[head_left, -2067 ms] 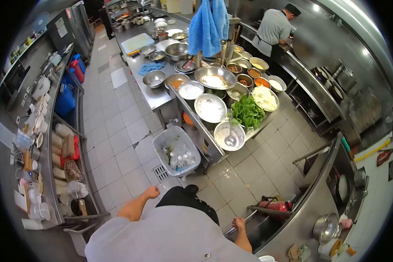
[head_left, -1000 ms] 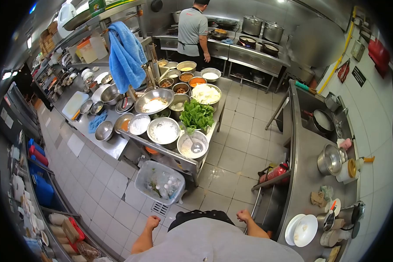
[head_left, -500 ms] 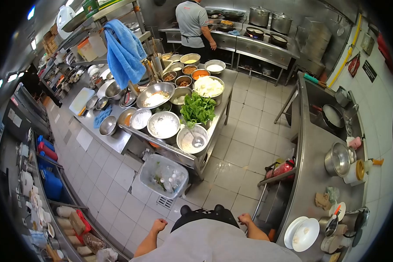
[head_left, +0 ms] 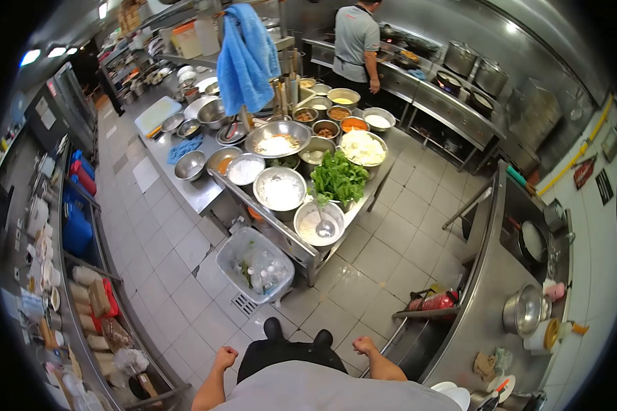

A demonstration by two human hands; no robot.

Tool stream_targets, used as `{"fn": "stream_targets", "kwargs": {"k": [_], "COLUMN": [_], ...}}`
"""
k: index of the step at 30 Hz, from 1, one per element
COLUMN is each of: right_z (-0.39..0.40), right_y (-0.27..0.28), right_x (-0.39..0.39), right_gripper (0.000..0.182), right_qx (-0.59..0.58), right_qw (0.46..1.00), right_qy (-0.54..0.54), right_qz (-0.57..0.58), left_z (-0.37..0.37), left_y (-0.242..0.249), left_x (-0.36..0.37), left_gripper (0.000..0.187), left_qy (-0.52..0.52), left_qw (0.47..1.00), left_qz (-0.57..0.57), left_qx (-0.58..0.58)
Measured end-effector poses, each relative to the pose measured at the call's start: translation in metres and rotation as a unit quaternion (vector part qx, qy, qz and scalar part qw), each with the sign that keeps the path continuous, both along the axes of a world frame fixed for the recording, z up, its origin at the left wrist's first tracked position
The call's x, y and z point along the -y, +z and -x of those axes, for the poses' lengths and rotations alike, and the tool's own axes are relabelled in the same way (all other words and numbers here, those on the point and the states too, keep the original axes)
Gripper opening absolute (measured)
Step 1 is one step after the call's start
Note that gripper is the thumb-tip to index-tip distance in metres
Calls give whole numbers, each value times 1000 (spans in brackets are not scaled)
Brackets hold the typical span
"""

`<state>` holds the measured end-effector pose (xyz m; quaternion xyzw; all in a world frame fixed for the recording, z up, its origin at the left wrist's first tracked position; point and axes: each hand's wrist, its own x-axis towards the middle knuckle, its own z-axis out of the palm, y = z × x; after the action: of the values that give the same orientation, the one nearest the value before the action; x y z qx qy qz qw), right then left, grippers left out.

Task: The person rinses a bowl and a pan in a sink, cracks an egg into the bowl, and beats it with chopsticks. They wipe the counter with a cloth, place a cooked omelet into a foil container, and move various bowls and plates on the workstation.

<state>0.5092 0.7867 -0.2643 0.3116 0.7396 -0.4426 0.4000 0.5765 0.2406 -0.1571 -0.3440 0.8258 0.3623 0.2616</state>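
Observation:
My left hand (head_left: 225, 357) hangs low at my side over the tiled floor, its fingers curled, with nothing seen in it. On the other side, my right hand (head_left: 364, 344) is also curled and seems to hold nothing. It is nearest to the metal counter (head_left: 452, 342) on the right but apart from it. Ahead is a steel prep table (head_left: 301, 255) with metal bowls. Among them are a bowl of white powder (head_left: 280, 189), leafy greens (head_left: 339, 177) and a ladle (head_left: 325, 229) in a pale mix.
A clear plastic bin (head_left: 255, 264) with waste stands on the floor before the table. A co-worker (head_left: 356, 41) stands by the stoves at the back. A blue towel (head_left: 245, 58) hangs from the shelf. Shelving (head_left: 96, 274) runs along the left.
My view has turned left, so the table, co-worker and stoves sit further right. My feet have moved apart in a step. Both hands stay low and curled.

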Motion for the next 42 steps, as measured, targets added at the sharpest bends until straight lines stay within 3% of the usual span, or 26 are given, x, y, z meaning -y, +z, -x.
{"fn": "stream_targets", "kwargs": {"k": [5, 15, 24, 26, 30, 32, 35, 38, 42], "right_z": [34, 113, 154, 172, 209, 226, 235, 223, 179], "right_y": [-17, 34, 32, 30, 43, 46, 71, 79, 71], "right_x": [-1, 102, 220, 249, 297, 314, 336, 324, 271], "right_gripper": [18, 12, 18, 19, 20, 20, 22, 23, 21], "right_qx": [15, -98, -37, -63, -171, -236, -282, -269, -241], "right_qw": [997, 994, 972, 960, 931, 916, 914, 931, 947], "right_qy": [66, 51, 228, 269, 323, 324, 290, 245, 210], "right_qz": [-23, -12, -47, -47, -20, -9, -21, 3, -42], "left_z": [-30, -76, -64, -73, -117, -143, -150, -144, -77], "left_y": [16, -82, -76, -62, -89, -98, -80, -106, -67], "left_x": [5, 98, 176, 189, 198, 201, 181, 199, 202], "left_gripper": [11, 11, 8, 9, 15, 19, 17, 14, 11], "left_qy": [83, 158, 273, 300, 366, 326, 247, 101, 187], "left_qw": [996, 986, 952, 943, 921, 922, 966, 972, 972], "left_qz": [-8, -46, -74, -84, -115, -192, -60, -178, -138], "left_qx": [37, 10, -116, -120, -66, -77, -50, -115, -17]}}
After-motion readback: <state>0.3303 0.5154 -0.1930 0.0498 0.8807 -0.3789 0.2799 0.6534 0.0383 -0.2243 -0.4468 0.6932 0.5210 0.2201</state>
